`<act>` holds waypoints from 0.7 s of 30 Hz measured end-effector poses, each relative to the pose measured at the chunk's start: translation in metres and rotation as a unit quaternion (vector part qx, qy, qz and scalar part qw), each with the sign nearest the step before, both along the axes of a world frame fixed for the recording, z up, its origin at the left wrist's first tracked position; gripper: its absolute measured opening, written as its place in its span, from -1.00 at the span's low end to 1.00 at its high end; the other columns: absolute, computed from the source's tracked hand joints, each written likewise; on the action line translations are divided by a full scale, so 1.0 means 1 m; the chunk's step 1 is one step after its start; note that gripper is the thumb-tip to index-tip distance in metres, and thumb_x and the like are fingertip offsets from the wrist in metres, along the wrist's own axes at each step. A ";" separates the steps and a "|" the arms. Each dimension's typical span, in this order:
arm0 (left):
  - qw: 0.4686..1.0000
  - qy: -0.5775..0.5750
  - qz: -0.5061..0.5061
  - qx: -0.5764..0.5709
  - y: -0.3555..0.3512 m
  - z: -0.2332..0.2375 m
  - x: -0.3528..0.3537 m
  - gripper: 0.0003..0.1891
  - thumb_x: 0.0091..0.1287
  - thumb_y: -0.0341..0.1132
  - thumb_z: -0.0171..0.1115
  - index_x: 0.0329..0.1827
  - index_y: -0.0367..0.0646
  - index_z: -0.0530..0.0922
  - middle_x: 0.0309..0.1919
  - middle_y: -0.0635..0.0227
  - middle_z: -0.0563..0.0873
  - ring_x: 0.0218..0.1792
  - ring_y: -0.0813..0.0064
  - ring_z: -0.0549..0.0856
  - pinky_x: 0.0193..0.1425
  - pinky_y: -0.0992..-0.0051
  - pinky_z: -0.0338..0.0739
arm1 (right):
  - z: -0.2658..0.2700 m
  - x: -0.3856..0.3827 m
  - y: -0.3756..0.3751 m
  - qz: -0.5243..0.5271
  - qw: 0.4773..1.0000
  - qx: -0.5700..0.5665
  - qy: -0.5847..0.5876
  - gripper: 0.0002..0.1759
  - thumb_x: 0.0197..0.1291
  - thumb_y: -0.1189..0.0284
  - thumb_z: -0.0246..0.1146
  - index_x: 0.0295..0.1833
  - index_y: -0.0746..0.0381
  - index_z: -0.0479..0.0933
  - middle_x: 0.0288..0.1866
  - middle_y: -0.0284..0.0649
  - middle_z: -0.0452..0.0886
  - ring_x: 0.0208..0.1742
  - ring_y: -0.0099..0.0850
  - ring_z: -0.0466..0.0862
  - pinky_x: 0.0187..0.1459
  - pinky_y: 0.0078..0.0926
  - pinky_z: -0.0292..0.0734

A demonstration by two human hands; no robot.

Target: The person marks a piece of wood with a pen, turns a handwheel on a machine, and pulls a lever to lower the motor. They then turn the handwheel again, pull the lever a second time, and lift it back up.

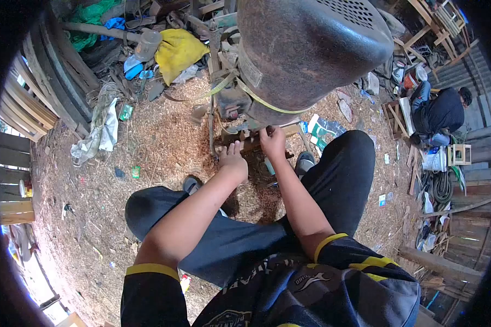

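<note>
A large rust-brown metal machine housing (311, 60) with a perforated vent fills the upper middle. A yellow strap (256, 97) runs round it. Below the housing, my left hand (233, 163) reaches to the dark lower part of the machine (251, 143), its fingers stretched out and slightly apart. Close by on the right, my right hand (273, 143) has its fingers bent and pressed together against the same lower part. What they pinch is hidden. A light wooden piece (292, 130) shows just behind my right hand.
Wood shavings cover the dirt floor (169, 120). A yellow sack (179, 54) and a clear plastic container (147, 44) lie at upper left, near curved wooden planks (54, 65). Another person (439, 114) sits at the right, near a white bucket (435, 158) and coiled hose (442, 187).
</note>
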State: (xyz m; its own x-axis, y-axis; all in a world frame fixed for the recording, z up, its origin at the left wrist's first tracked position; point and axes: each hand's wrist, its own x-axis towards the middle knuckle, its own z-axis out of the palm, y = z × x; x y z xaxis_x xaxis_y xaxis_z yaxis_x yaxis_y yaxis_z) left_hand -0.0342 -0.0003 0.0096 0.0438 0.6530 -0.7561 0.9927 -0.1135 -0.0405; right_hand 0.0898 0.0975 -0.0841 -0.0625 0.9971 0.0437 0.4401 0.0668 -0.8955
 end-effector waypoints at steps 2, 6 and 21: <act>1.000 -0.001 0.002 -0.008 0.000 0.002 0.001 0.12 0.17 0.20 0.43 0.64 -0.35 0.16 0.72 -0.05 -0.15 0.72 0.11 -0.08 0.72 0.10 -0.12 | 0.007 -0.002 -0.006 0.008 1.000 0.019 0.002 -0.69 0.26 0.35 0.37 -0.34 0.42 0.58 -0.48 0.08 0.67 -0.49 -0.07 0.68 -0.36 -0.17 0.54; 1.000 -0.016 0.003 0.003 0.000 0.002 -0.001 0.16 0.10 0.25 0.49 0.62 -0.36 0.21 0.71 -0.08 -0.15 0.72 0.09 -0.07 0.72 0.09 -0.11 | -0.014 0.003 0.004 0.010 1.000 0.004 0.022 -0.70 0.26 0.34 0.36 -0.29 0.41 0.60 -0.44 0.08 0.69 -0.41 -0.08 0.72 -0.30 -0.18 0.56; 0.999 -0.032 0.008 0.014 0.000 0.002 -0.002 0.16 0.06 0.26 0.52 0.58 -0.38 0.28 0.70 -0.11 -0.10 0.71 0.04 -0.06 0.73 0.10 -0.13 | 0.010 0.009 0.007 -0.025 0.998 -0.034 -0.035 -0.64 0.26 0.28 0.37 -0.26 0.45 0.62 -0.38 0.15 0.71 -0.31 0.04 0.75 -0.21 -0.17 0.60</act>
State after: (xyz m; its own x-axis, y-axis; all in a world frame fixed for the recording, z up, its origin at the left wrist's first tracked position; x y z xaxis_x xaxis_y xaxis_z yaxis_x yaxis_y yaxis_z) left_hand -0.0361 -0.0004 0.0117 0.0812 0.6747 -0.7336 0.9950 -0.0973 0.0206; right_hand 0.0990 0.1048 -0.0739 -0.0134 0.9995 -0.0271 0.5029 -0.0167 -0.8642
